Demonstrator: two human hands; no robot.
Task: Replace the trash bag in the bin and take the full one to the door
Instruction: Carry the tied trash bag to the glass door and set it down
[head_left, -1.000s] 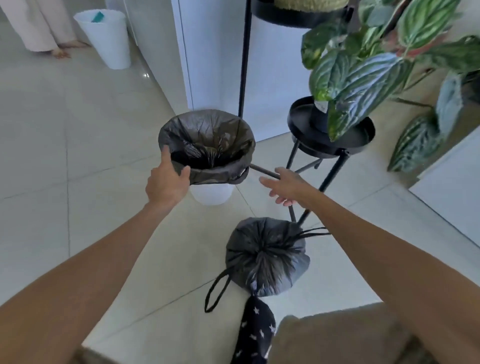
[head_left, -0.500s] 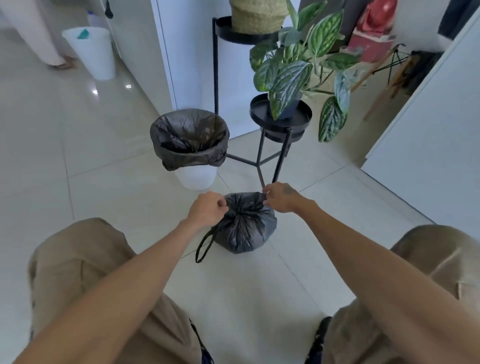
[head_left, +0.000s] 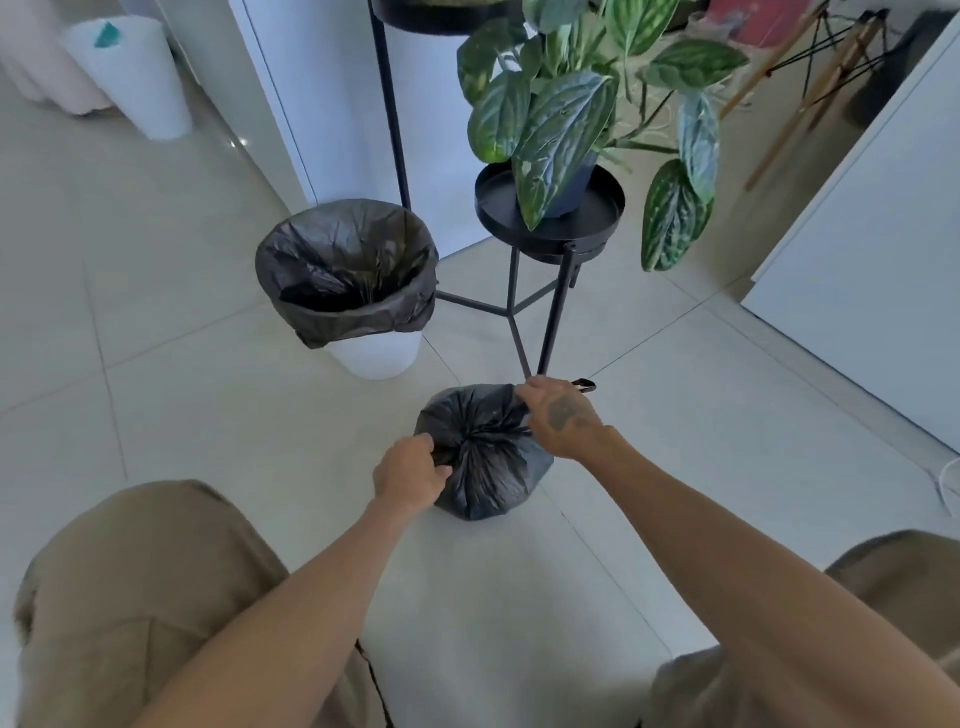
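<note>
Change: both hands have shifted on the tied bag's neck; the left now sits lower, nearer the knee.
Bin: small white plastic bin at 11 o'clock, lined with a fresh black trash bag folded over its rim.
Left hand: closed, pinching the gathered neck from 8 o'clock.
Full bag: tied black plastic trash bag on the pale floor tiles, centre.
Right hand: fingers clenched on the neck's 2 o'clock side.
Stand: black metal plant stand at 12 o'clock, behind the full bag.

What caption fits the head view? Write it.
Both hands, left hand and right hand, grip the tied full bag beside the relined bin.
</note>
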